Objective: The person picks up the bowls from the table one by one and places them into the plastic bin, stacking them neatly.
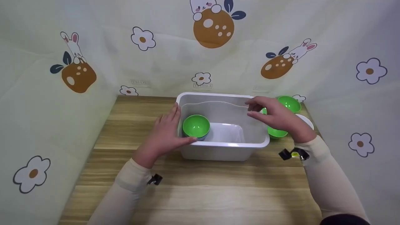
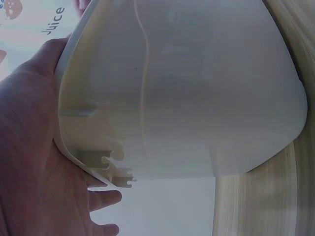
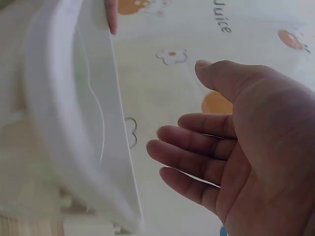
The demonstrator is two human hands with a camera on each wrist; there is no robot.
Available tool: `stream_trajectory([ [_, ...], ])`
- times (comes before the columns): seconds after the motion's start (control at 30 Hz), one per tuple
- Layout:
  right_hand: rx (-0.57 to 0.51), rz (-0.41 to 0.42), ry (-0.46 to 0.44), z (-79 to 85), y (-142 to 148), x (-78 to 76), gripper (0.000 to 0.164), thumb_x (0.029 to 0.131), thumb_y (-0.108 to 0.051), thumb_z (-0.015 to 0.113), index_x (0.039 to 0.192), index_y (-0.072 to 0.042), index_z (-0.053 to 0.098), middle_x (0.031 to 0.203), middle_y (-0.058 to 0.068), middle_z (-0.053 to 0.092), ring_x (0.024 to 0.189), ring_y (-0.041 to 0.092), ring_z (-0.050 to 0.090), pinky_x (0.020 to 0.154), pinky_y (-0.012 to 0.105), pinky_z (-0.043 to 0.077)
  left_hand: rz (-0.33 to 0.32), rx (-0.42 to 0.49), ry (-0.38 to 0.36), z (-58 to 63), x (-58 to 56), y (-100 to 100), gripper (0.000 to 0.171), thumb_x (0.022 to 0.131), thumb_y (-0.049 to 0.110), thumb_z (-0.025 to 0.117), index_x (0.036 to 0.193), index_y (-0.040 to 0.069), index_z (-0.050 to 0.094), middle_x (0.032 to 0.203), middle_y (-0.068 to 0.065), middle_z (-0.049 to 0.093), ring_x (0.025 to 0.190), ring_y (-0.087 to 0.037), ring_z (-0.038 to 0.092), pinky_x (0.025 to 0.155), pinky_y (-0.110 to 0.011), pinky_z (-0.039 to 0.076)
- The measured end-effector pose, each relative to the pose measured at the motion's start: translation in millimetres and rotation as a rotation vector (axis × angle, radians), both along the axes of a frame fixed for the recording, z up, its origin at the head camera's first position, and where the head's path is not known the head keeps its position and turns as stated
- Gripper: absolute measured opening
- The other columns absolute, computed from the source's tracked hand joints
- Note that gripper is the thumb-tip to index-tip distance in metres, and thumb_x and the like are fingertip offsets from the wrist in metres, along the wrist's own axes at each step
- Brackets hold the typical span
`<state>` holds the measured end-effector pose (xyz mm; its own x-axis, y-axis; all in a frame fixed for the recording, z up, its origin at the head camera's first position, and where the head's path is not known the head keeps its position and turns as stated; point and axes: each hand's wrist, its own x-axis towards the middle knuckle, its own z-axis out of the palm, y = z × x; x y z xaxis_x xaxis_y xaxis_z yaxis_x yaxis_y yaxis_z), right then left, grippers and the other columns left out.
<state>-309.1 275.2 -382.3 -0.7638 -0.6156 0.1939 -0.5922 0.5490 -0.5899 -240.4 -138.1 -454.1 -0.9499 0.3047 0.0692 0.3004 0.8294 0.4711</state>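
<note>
Touching plastic bin point(image 1: 231, 144), left hand point(image 1: 164, 132) splayed, right hand point(image 1: 272, 114) loosely parted, round bowl point(image 1: 196, 126) inside

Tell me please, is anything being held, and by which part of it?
Nothing looks gripped. The left hand only rests, spread, against the bin at its near left corner; the right hand is empty.

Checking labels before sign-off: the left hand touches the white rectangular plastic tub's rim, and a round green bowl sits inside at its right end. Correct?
Wrong end: the head view shows the green bowl at the left end of the tub.
</note>
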Motion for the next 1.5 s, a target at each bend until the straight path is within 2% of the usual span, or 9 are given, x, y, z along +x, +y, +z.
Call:
stream_trajectory([
  [0.2, -0.106, -0.137, 0.04, -18.4, 35.2, 16.4, 0.032, 0.107, -0.016, 0.077, 0.136, -0.005, 0.074, 0.115, 0.007, 0.08, 0.103, 0.014, 0.072, 0.093, 0.016, 0.054, 0.0, 0.003, -0.003, 2.2, 0.7, 0.3, 0.138, 0.085, 0.086, 0.072, 0.177, 0.003, 0.011, 0.186, -0.012, 0.0, 0.17, -0.038, 0.011, 0.133, -0.068, 0.007],
  [0.4, -0.139, -0.267, 0.071, -37.7, 62.2, 32.5, 0.028, 0.106, -0.01, 0.076, 0.133, -0.004, 0.075, 0.111, 0.009, 0.079, 0.098, 0.008, 0.068, 0.085, 0.012, 0.052, 0.001, -0.004, -0.009, 2.1, 0.6, 1.6, 0.137, 0.086, 0.084, 0.073, 0.177, 0.003, 0.01, 0.186, -0.013, 0.001, 0.17, -0.038, 0.011, 0.134, -0.067, 0.007],
  [0.5, -0.144, -0.316, 0.069, -47.6, 72.3, 37.2, 0.027, 0.107, -0.009, 0.074, 0.134, -0.003, 0.075, 0.11, 0.011, 0.078, 0.097, 0.007, 0.066, 0.081, 0.012, 0.051, 0.003, 0.008, -0.011, 3.0, 1.3, 1.8, 0.136, 0.086, 0.081, 0.075, 0.177, 0.002, 0.01, 0.186, -0.014, 0.003, 0.17, -0.037, 0.012, 0.134, -0.067, 0.006],
  [0.73, -0.164, -0.394, 0.071, -60.6, 84.9, 48.6, 0.026, 0.109, -0.01, 0.072, 0.133, -0.001, 0.075, 0.112, 0.016, 0.077, 0.097, 0.006, 0.065, 0.079, 0.011, 0.049, -0.006, 0.012, -0.007, 3.1, 2.2, 0.6, 0.139, 0.085, 0.087, 0.071, 0.176, 0.001, 0.01, 0.185, -0.015, 0.004, 0.17, -0.038, 0.012, 0.134, -0.066, 0.005],
  [1.0, -0.158, -0.435, 0.04, -70.9, 94.4, 48.1, 0.028, 0.11, -0.02, 0.073, 0.134, -0.006, 0.075, 0.112, 0.012, 0.077, 0.097, 0.008, 0.066, 0.08, 0.013, 0.051, 0.006, 0.004, -0.017, 4.7, 2.5, -0.3, 0.142, 0.082, 0.092, 0.068, 0.177, 0.004, 0.01, 0.186, -0.013, 0.002, 0.17, -0.037, 0.01, 0.134, -0.067, 0.006],
  [1.13, -0.174, -0.448, 0.042, -74.9, 95.9, 47.0, 0.027, 0.11, -0.017, 0.071, 0.134, -0.004, 0.074, 0.111, 0.015, 0.076, 0.096, 0.008, 0.066, 0.08, 0.012, 0.05, 0.005, 0.001, -0.014, 3.1, 1.5, -0.7, 0.144, 0.081, 0.094, 0.067, 0.177, 0.003, 0.01, 0.186, -0.014, 0.001, 0.17, -0.038, 0.01, 0.133, -0.068, 0.006],
  [1.27, -0.246, -0.452, 0.043, -81.7, 96.1, 44.8, 0.025, 0.11, -0.009, 0.07, 0.132, 0.001, 0.074, 0.108, 0.021, 0.075, 0.093, 0.008, 0.066, 0.079, 0.013, 0.051, 0.008, 0.003, -0.016, 1.6, 0.5, -0.7, 0.144, 0.081, 0.094, 0.067, 0.177, 0.004, 0.008, 0.186, -0.013, 0.0, 0.17, -0.038, 0.01, 0.133, -0.068, 0.006],
  [1.4, -0.29, -0.479, 0.099, -90.0, 99.9, 42.3, 0.025, 0.108, -0.005, 0.071, 0.131, 0.006, 0.071, 0.114, 0.021, 0.072, 0.097, 0.005, 0.065, 0.082, 0.015, 0.05, 0.003, 0.002, -0.01, 0.5, -0.1, -0.5, 0.142, 0.083, 0.09, 0.07, 0.177, 0.003, 0.008, 0.186, -0.014, 0.002, 0.17, -0.039, 0.011, 0.133, -0.069, 0.007],
  [1.5, -0.274, -0.542, 0.181, -97.2, 106.5, 39.2, 0.029, 0.107, -0.007, 0.072, 0.132, 0.007, 0.069, 0.123, 0.021, 0.069, 0.102, 0.008, 0.062, 0.084, 0.018, 0.049, -0.002, 0.007, -0.008, -0.2, -0.4, -0.4, 0.138, 0.086, 0.083, 0.074, 0.176, 0.002, 0.009, 0.186, -0.015, 0.002, 0.17, -0.038, 0.009, 0.133, -0.069, 0.005],
])
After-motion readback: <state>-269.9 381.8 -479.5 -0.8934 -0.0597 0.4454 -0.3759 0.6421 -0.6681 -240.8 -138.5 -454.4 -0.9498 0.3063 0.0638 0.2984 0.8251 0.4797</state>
